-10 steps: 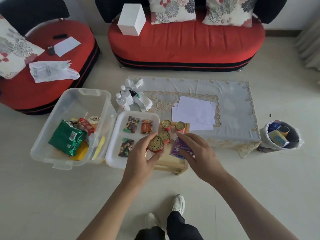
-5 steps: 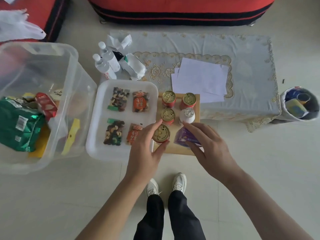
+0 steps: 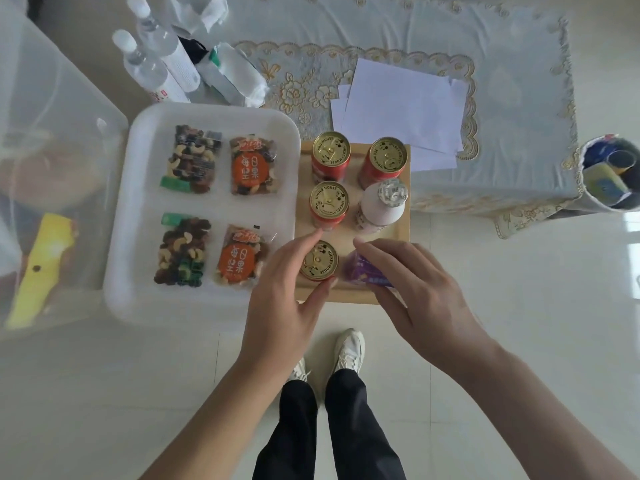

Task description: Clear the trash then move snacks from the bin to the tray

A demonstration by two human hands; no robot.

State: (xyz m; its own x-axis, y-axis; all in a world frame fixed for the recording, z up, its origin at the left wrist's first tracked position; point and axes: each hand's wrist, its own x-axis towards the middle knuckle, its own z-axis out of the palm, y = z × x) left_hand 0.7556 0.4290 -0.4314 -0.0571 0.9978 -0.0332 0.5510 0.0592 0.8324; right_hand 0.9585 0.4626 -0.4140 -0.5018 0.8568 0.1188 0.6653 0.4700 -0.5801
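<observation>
Two-handed: clasping upright can [image 3: 318, 260], lid pointing up, at near-left corner of wooden tray [image 3: 348, 233] with left hand [image 3: 280, 299]. Pinching purple packet [image 3: 360, 271] with right hand [image 3: 422, 299].

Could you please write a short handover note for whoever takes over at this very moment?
Left hand: grips the near can, which is on the wooden tray.
Right hand: holds a purple pack beside that can, at the tray's near edge.
Done: four nut packs lie in the white tray. Three other cans and a white bottle stand on the wooden tray. The trash basket holds rubbish.
Left: release both items, then move over what is in the bin, where a yellow item shows.
</observation>
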